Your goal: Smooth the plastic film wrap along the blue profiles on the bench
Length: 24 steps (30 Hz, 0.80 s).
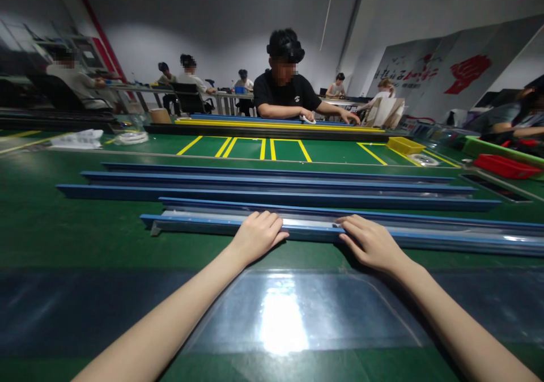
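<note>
left hand point(257, 236) and right hand point(369, 243) both unclenched, palms down on nearest blue rail point(446, 240)

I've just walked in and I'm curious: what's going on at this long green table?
The person wearing the camera rests both bare hands palm down on the nearest blue rail, which lies lengthwise on the green table. The left hand and right hand sit close together on it, not gripping. More blue rails lie parallel behind it. Across the table, a co-worker in a black shirt handles another long strip.
</note>
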Tool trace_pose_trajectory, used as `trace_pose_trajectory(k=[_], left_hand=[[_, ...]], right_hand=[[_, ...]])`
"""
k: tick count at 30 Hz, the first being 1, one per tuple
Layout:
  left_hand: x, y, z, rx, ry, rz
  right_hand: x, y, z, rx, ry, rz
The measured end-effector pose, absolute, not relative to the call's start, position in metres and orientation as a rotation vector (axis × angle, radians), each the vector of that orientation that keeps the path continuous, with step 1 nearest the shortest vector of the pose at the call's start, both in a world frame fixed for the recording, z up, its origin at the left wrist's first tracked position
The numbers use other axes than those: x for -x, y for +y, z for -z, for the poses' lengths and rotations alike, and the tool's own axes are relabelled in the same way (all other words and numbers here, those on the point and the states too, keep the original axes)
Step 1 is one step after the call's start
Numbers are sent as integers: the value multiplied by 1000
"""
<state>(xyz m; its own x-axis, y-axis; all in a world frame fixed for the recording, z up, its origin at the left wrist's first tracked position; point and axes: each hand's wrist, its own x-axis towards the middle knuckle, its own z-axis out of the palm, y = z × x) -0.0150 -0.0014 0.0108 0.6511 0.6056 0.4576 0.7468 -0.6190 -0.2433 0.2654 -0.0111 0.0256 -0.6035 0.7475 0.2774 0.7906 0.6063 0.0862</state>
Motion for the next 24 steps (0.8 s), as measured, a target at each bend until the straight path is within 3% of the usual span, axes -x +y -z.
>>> trace_pose_trajectory(k=[24], left_hand=[[12, -3, -9, 2407, -1105, 516]], right_hand=[[-268, -8, -21, 1197, -2626, 275]])
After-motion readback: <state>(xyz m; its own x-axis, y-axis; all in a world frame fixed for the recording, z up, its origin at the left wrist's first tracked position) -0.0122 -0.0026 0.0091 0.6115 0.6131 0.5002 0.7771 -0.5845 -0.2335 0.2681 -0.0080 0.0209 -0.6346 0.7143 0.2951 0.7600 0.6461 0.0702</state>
